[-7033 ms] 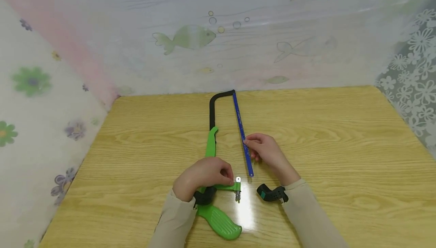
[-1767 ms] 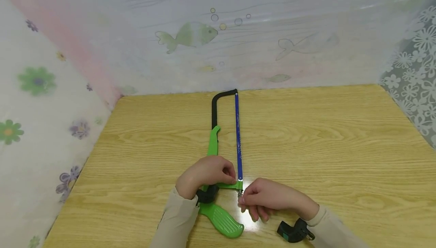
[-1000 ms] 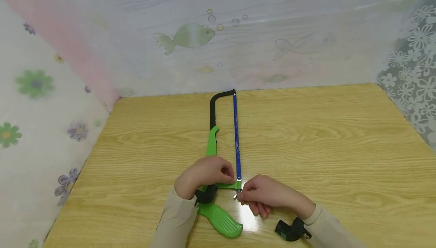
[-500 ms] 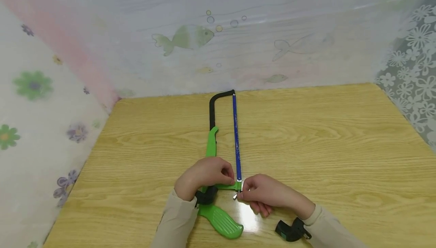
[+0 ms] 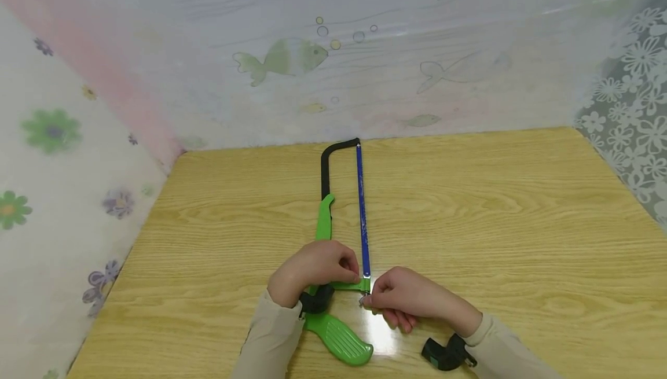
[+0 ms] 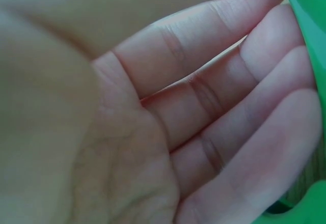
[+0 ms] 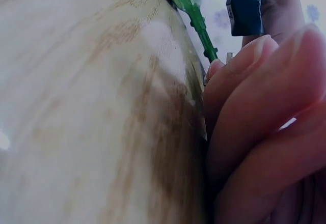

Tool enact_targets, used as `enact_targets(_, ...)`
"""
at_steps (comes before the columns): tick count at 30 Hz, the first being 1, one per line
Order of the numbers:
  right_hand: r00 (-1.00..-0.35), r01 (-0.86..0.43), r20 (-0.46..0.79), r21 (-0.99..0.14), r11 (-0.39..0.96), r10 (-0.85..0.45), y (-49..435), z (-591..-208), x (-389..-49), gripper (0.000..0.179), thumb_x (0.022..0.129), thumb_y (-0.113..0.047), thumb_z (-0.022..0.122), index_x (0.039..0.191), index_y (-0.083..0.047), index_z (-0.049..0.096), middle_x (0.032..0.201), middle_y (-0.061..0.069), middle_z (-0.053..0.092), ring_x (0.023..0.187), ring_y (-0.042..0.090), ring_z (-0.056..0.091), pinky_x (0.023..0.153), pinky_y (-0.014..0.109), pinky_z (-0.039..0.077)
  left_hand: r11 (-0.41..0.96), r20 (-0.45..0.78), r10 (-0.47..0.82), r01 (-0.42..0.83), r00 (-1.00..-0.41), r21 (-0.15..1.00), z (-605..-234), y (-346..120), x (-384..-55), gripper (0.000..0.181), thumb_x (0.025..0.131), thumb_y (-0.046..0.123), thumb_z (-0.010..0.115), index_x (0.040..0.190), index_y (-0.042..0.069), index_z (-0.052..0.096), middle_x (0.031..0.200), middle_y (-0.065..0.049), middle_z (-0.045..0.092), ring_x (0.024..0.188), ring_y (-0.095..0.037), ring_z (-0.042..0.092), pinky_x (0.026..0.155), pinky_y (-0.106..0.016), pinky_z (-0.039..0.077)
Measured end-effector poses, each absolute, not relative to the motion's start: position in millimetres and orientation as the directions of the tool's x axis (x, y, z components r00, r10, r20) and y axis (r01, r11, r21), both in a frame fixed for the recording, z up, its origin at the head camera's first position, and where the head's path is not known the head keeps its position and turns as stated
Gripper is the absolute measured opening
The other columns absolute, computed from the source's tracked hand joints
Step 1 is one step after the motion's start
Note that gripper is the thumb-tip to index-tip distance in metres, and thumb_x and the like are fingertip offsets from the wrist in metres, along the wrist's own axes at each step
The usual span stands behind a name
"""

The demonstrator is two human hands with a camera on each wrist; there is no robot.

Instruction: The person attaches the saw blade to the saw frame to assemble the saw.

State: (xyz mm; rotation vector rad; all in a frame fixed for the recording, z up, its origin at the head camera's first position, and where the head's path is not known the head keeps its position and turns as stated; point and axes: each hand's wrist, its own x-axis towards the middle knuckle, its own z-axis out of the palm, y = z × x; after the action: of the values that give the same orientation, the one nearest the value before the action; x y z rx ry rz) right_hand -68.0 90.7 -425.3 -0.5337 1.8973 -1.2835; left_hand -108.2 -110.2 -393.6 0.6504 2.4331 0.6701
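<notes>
A hacksaw lies on the table, its black and green frame (image 5: 324,217) to the left and its blue blade (image 5: 362,211) to the right. The blade runs from the far black tip to the near metal holder on the green cross arm. My left hand (image 5: 315,266) grips the frame by that cross arm; in the left wrist view its fingers (image 6: 275,137) lie curled against the green frame. With thumb and forefinger, my right hand (image 5: 411,295) pinches the wing nut (image 5: 362,300) below the holder. Those fingertips partly cover the nut.
The saw's green handle (image 5: 341,341) points toward the near table edge. Behind the wood-grain table (image 5: 495,205) rises a sheet-covered wall with fish drawings. Black wrist cameras sit under both wrists, the right one (image 5: 443,353) close to the tabletop.
Since the earliest frame, my right hand has gone from the blade down to the wing nut, and the slanted blade now meets the near holder. Lately the nut turns slightly; the left hand stays.
</notes>
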Motion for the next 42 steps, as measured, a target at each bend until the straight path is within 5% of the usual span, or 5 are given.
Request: enact_targets(42,-0.604,0.145,-0.392,-0.910,0.387,-0.694,87.7,-428.0,-67.5,0.037,0.088,-0.040,0.052,0.074,-0.007,0.064,0.050,0.006,0.057,0.032,0.012,0.048,0.032,0.024,0.037,0.771,-0.352,0.557,0.311,-0.752,0.556,-394.8,-109.9,-107.7,0.009,0.076,0.030,0.068,0.069,0.027,0.063,0.067,0.017,0.055,0.062,-0.003,0.049,0.059,-0.022,0.040)
